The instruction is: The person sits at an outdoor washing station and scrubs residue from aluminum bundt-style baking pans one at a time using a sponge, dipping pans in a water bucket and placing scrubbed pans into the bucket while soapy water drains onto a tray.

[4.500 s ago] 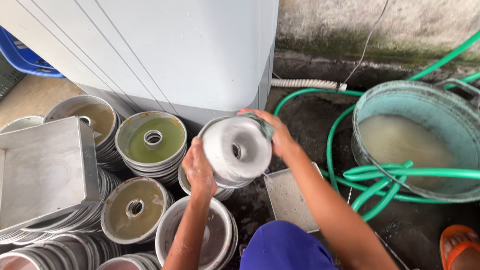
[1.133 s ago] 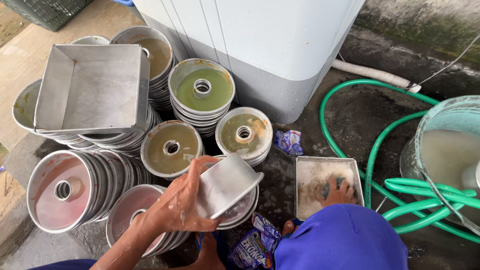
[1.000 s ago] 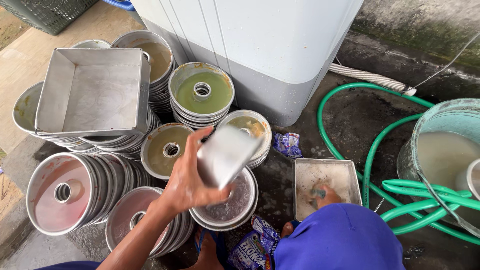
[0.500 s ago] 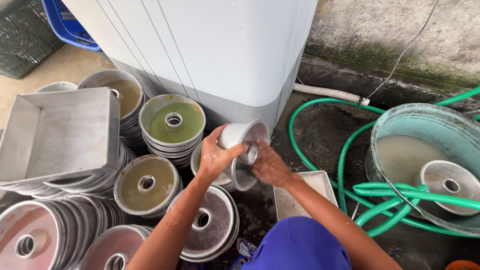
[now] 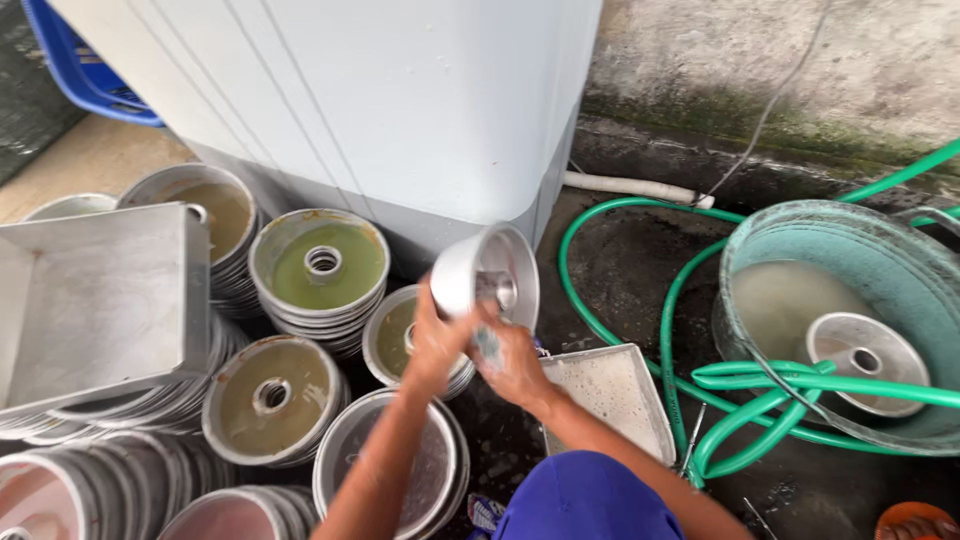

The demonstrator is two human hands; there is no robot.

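Note:
My left hand (image 5: 432, 345) grips a round metal ring mould (image 5: 487, 277), tilted on its side with its open face turned to the right. My right hand (image 5: 512, 362) presses a small scrubbing pad (image 5: 487, 345) against the mould's lower rim. Both hands hover above stacks of similar moulds: one with greenish water (image 5: 320, 265), one just behind my hands (image 5: 392, 335), and one under my left forearm (image 5: 350, 460). A square tray of soapy water (image 5: 610, 400) lies right of my right hand.
A large white appliance (image 5: 400, 100) stands behind the stacks. A square metal pan (image 5: 95, 300) rests on moulds at the left. At the right, a teal basin (image 5: 890, 270) of cloudy water holds one mould (image 5: 865, 350), with a green hose (image 5: 800, 385) looped around and across it.
My left hand lifted a mould off a stack and turned it on its side. My right hand left the soapy tray and came up to the mould with the pad.

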